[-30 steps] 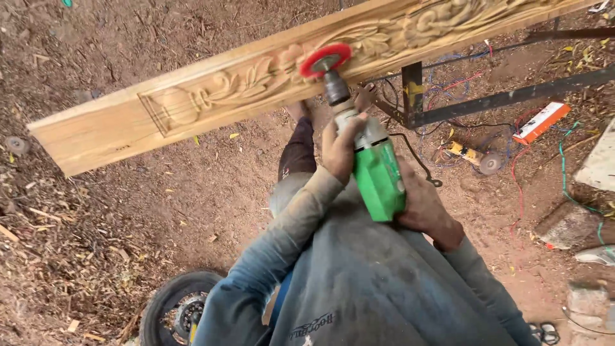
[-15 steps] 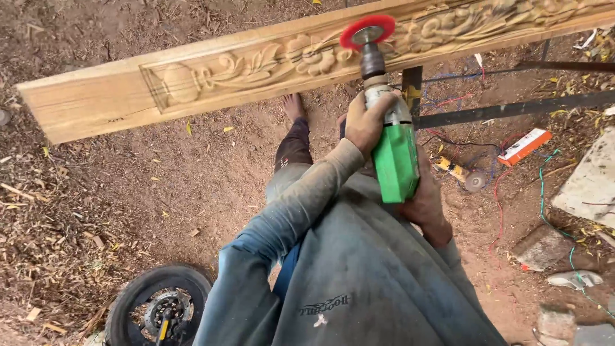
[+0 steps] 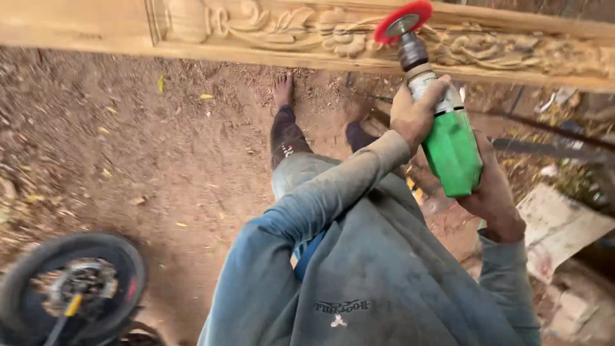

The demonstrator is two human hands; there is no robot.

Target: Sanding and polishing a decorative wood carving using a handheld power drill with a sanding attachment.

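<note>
A long carved wooden plank (image 3: 269,32) with flower and leaf relief runs across the top of the view. I hold a green power drill (image 3: 450,150) fitted with a red round brush wheel (image 3: 403,20), which presses on the carving. My left hand (image 3: 415,112) grips the drill's silver neck near the chuck. My right hand (image 3: 490,192) wraps the green body from behind. My bare feet (image 3: 282,88) stand on the dirt under the plank.
Red-brown dirt ground (image 3: 160,166) with wood chips lies to the left. A black motorcycle wheel (image 3: 70,288) sits at the bottom left. A dark metal frame bar (image 3: 551,148) and a pale stone slab (image 3: 557,227) are on the right.
The drill and brush wheel have moved to the right along the plank. The view has tilted, so the plank now sits at the top edge and the wheel has shifted left.
</note>
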